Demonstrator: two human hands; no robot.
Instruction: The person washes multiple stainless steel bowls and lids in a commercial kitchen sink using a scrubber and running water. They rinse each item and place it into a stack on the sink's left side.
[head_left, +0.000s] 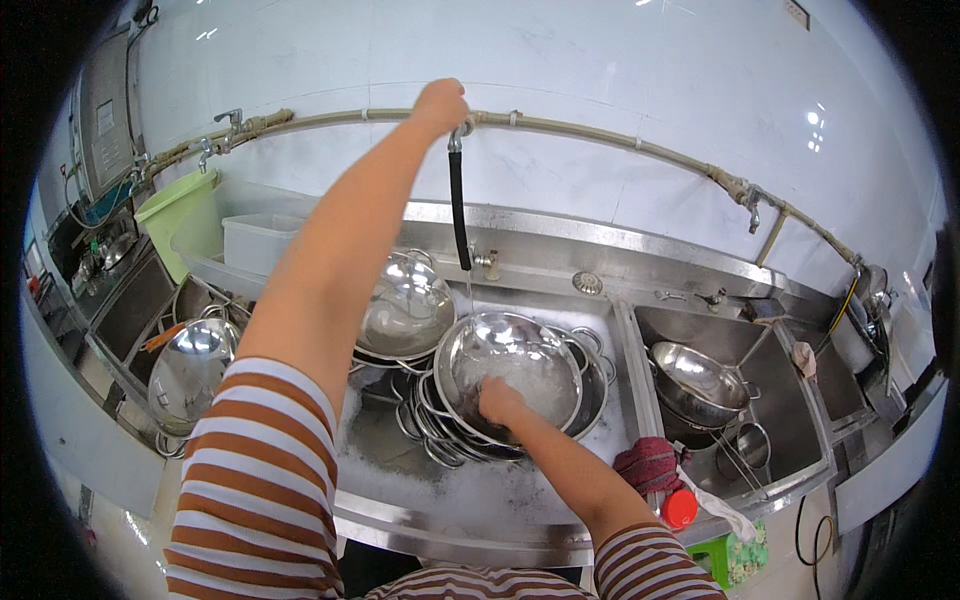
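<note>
My left hand (442, 105) is raised to the wall and closed around the handle of a water tap (456, 138); the handle is hidden by the fingers. A black hose (459, 210) hangs from the tap, and a thin stream of water falls from its end. My right hand (499, 401) is down inside a round stainless steel pan (551, 367) with water in it; its fingertips are hard to make out, and I cannot tell whether they hold anything. This pan rests on a stack of handled pans (435, 439) in the sudsy sink. Another steel pan (405, 315) sits to its left.
A steel sink (626, 360) wall divides the basins; the right one holds a steel pot (697, 382) and strainer. Dark red cloth (649, 465) and a red lid (679, 509) lie at the front edge. At left are a green bucket (176, 214), plastic tubs and a steel pan (191, 375).
</note>
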